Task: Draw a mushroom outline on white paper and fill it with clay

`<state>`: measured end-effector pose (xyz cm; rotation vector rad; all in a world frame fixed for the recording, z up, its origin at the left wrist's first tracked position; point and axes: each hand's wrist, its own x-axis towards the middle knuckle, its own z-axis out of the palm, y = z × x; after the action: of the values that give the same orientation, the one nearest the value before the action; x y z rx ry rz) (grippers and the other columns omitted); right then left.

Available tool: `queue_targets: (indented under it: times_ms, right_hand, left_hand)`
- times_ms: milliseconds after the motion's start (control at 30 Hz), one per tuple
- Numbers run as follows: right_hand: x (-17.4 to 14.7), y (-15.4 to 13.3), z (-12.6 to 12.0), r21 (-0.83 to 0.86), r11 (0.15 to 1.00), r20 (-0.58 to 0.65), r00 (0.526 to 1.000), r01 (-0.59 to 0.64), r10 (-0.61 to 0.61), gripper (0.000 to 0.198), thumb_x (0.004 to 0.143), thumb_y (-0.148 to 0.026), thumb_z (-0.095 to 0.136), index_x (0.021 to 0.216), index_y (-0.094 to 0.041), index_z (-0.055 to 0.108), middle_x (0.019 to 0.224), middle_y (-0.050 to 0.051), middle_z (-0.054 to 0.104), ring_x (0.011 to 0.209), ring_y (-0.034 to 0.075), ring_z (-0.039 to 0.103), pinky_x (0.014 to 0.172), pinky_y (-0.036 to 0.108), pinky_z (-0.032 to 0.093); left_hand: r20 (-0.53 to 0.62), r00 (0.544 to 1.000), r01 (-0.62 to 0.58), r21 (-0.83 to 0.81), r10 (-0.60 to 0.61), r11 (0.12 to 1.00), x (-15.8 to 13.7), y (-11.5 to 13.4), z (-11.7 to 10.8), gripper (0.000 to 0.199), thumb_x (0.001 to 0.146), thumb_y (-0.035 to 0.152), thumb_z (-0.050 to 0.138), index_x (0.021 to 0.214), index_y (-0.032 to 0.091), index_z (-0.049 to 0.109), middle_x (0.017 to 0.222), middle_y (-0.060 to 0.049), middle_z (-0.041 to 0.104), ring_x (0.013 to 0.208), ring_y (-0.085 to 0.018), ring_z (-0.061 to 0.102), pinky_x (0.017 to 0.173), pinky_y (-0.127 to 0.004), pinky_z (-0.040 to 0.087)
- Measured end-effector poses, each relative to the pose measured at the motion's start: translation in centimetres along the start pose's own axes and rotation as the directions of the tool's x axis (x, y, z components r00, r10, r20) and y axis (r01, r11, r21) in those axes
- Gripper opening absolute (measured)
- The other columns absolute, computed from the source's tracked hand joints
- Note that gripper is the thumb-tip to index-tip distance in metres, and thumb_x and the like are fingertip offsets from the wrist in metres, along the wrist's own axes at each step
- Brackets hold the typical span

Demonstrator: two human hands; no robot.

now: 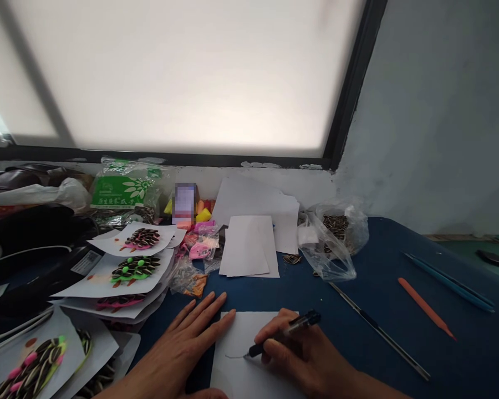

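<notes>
My right hand [295, 349] grips a dark pen [289, 331], its tip touching a white sheet of paper [241, 382] on the blue table. A short thin curved line runs left from the tip. My left hand [191, 338] lies flat with fingers spread, its index finger and thumb over the sheet's left edge. Left of it are stacked white cards [158, 285] bearing sunflower seeds pressed into coloured clay. Just beyond the sheet lies a small stack of blank paper [249, 244].
A green seed bag [120, 191] and small bags of coloured clay [202, 249] stand at the back. To the right are a clear bag of seeds [336, 233], a metal rod [378, 330], an orange tool [426, 307] and blue tweezers [449, 280]. A wall and window border the table.
</notes>
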<state>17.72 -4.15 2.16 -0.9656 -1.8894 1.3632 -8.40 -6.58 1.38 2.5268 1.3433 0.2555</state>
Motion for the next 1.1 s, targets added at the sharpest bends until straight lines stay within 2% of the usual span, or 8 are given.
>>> queue_targets:
  times_ms: [233, 367, 467, 567, 667, 767, 900, 1100]
  right_hand:
    - [0.1, 0.5, 0.1, -0.021, 1.000, 0.007, 1.000, -0.011, 0.011, 0.031, 0.094, -0.044, 0.055, 0.099, -0.015, 0.065, 0.087, 0.010, 0.067, 0.080, 0.024, 0.069, 0.072, 0.035, 0.056]
    - [0.1, 0.7, 0.2, -0.002, 1.000, 0.001, 1.000, -0.006, 0.006, 0.030, 0.096, -0.043, 0.054, 0.099, -0.015, 0.065, 0.091, 0.011, 0.068, 0.081, 0.023, 0.069, 0.072, 0.033, 0.056]
    - [0.1, 0.9, 0.3, -0.015, 1.000, -0.005, 1.000, 0.009, -0.009, 0.029, 0.096, -0.041, 0.054, 0.099, -0.015, 0.065, 0.089, 0.010, 0.067, 0.079, 0.022, 0.069, 0.071, 0.033, 0.055]
    - [0.0, 1.1, 0.2, -0.025, 0.999, -0.002, 1.000, 0.025, -0.026, 0.030, 0.096, -0.042, 0.053, 0.099, -0.015, 0.066, 0.087, 0.010, 0.068, 0.078, 0.022, 0.069, 0.071, 0.033, 0.055]
    - [0.1, 1.4, 0.2, -0.021, 0.999, 0.005, 1.000, 0.027, -0.027, 0.031, 0.097, -0.042, 0.053, 0.100, -0.015, 0.066, 0.088, 0.011, 0.069, 0.078, 0.022, 0.069, 0.071, 0.033, 0.055]
    - [0.3, 1.5, 0.2, -0.011, 1.000, 0.002, 1.000, 0.018, -0.018, 0.031, 0.097, -0.043, 0.053, 0.100, -0.015, 0.066, 0.087, 0.011, 0.069, 0.079, 0.023, 0.070, 0.072, 0.034, 0.055]
    - [0.3, 1.3, 0.3, -0.013, 1.000, 0.002, 1.000, 0.016, -0.016, 0.031, 0.096, -0.042, 0.053, 0.099, -0.014, 0.067, 0.085, 0.010, 0.069, 0.077, 0.023, 0.070, 0.070, 0.033, 0.055]
    - [0.2, 1.3, 0.4, -0.003, 1.000, -0.005, 1.000, 0.020, -0.020, 0.032, 0.095, -0.044, 0.055, 0.099, -0.014, 0.067, 0.088, 0.010, 0.067, 0.077, 0.022, 0.070, 0.071, 0.033, 0.056]
  left_hand:
    - [-0.058, 0.997, -0.058, 0.030, 0.059, 0.998, -0.1, 0.1, -0.3, 0.079, 0.087, 0.067, 0.062, 0.153, 0.040, 0.027, 0.160, -0.002, 0.021, 0.143, -0.037, 0.028, 0.113, -0.056, 0.030]
    - [-0.080, 0.996, -0.027, 0.086, 0.034, 0.996, 0.1, 0.6, -0.2, 0.069, 0.092, 0.066, 0.055, 0.151, 0.035, 0.037, 0.158, -0.006, 0.027, 0.141, -0.037, 0.032, 0.111, -0.056, 0.034]
    - [-0.172, 0.984, -0.022, 0.174, 0.052, 0.984, 0.3, 1.2, 0.3, 0.072, 0.091, 0.066, 0.058, 0.149, 0.028, 0.044, 0.158, -0.010, 0.026, 0.143, -0.040, 0.027, 0.112, -0.059, 0.031]
    - [-0.242, 0.963, -0.067, 0.216, 0.120, 0.974, 0.5, 1.5, 0.7, 0.077, 0.091, 0.061, 0.061, 0.154, 0.027, 0.033, 0.160, -0.008, 0.022, 0.145, -0.038, 0.022, 0.114, -0.058, 0.030]
    - [-0.223, 0.957, -0.143, 0.194, 0.186, 0.971, 0.5, 1.4, 0.8, 0.081, 0.096, 0.056, 0.058, 0.158, 0.032, 0.012, 0.158, -0.003, 0.028, 0.144, -0.032, 0.029, 0.115, -0.052, 0.032]
    - [-0.183, 0.961, -0.178, 0.159, 0.206, 0.971, 0.4, 1.3, 0.8, 0.083, 0.098, 0.057, 0.054, 0.157, 0.036, 0.000, 0.157, 0.000, 0.031, 0.141, -0.028, 0.038, 0.114, -0.047, 0.036]
    - [-0.172, 0.965, -0.174, 0.149, 0.198, 0.973, 0.1, 1.1, 0.9, 0.085, 0.098, 0.058, 0.053, 0.155, 0.037, -0.007, 0.158, 0.000, 0.028, 0.141, -0.029, 0.038, 0.113, -0.047, 0.037]
    - [-0.160, 0.968, -0.172, 0.144, 0.194, 0.974, 0.2, 1.1, 0.9, 0.083, 0.099, 0.059, 0.052, 0.155, 0.038, -0.005, 0.157, 0.000, 0.028, 0.141, -0.030, 0.038, 0.112, -0.048, 0.039]
